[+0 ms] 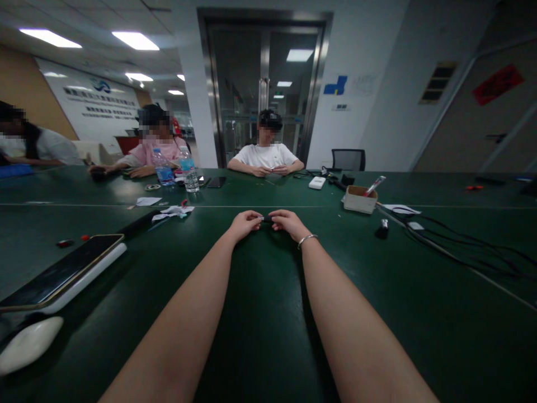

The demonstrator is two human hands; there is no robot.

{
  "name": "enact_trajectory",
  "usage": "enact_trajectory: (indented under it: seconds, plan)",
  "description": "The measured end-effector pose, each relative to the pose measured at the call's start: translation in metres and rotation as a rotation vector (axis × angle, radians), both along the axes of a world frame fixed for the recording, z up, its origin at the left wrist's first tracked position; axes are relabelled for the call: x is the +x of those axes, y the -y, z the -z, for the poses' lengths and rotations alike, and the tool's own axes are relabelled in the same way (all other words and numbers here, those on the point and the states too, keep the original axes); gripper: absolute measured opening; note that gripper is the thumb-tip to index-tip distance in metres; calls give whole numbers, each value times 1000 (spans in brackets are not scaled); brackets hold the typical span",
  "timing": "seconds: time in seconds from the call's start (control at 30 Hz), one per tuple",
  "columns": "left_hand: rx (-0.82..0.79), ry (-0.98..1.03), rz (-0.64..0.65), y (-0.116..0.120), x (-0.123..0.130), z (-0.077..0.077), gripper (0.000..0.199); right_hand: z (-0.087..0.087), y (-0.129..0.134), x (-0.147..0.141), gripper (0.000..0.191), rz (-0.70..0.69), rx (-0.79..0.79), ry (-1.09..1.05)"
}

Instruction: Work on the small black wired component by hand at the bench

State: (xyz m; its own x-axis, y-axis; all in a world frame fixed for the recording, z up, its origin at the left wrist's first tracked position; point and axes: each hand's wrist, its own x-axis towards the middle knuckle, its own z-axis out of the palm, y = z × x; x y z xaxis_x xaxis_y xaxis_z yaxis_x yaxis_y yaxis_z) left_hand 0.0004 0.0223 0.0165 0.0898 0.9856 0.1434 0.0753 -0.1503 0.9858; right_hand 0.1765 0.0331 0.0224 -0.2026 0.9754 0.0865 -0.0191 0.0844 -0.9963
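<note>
Both arms stretch forward over the dark green table (268, 313). My left hand (245, 226) pinches the pale, metallic-looking end of a small black stick-shaped object (267, 219). At its dark end, the fingers of my right hand (289, 224) are closed on the same piece, so it lies level between the two hands just above the tabletop. Its exact kind is too small to make out, and my fingertips cover both ends. A silver bangle circles my right wrist.
At left lie a phone (62, 268) on a white block and a white mouse-like object (31, 344). Water bottles (189, 170) and crumpled paper (173, 211) sit farther off. A small open box (359, 201) and black cables (457, 240) are at right. Several people sit across the table.
</note>
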Motion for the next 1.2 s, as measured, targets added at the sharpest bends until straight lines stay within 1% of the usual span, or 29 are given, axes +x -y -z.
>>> enact_trajectory:
  seconds: [0.13, 0.27, 0.47, 0.63, 0.83, 0.97, 1.03, 1.2]
  plan:
    - [-5, 9, 20, 2, 0, -2, 19, 0, 1, 0, 18, -1, 5, -6]
    - [-7, 2, 36, 3, 0, -3, 16, -1, 0, 0, 19, 4, 1, -3]
    - [-25, -27, 55, 1, -1, -2, 21, -1, 1, 0, 18, -1, -2, -2]
    - [-14, -24, 32, -2, -1, 1, 17, 0, 0, 1, 18, -14, -6, -5]
    - [-22, 15, 31, 0, -1, 0, 21, 2, -3, 1, 17, -12, 0, -6]
    - [-9, -12, 40, 2, -1, -3, 18, 3, -3, 1, 17, -16, 0, -7]
    - [-4, -31, 44, 3, -1, -3, 20, 3, -3, 1, 18, -12, -4, -7]
    - [-18, -36, 56, -3, -3, 1, 22, 3, -3, 1, 17, -10, -3, -7]
